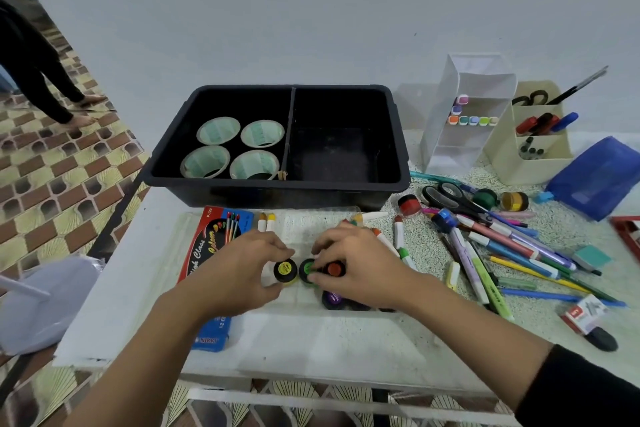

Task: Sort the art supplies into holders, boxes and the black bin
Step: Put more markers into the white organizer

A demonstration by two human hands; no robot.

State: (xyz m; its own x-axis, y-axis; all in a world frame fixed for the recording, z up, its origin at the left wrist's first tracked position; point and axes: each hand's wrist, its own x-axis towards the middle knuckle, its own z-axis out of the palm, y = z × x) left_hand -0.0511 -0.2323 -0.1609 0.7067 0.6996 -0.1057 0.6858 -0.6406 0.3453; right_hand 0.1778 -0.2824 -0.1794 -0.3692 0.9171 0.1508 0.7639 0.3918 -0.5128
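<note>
Black plastic, small and rigid: the yellow-topped paint pot, the green-topped paint pot and the orange-topped paint pot stand upright in a row in the clear plastic tray on the speckled worktop. I judge each pot light and stiff, with smooth round sides that could slip, and likely holding wet paint; so they are best kept upright and pinched across the cap between thumb and fingertip.

The left hand comes in from nine o'clock, fingers curled, pinching the yellow-topped pot; the right hand comes in from three o'clock, fingers curled over the orange-topped pot, thumb tip touching the green-topped one just beside it. A purple-topped paint pot sits at six o'clock of the orange one, half under the right hand, not held.

The black plastic bin lies at twelve o'clock of both hands, apart from them; its right compartment looks free, its left holds four tape rolls.
</note>
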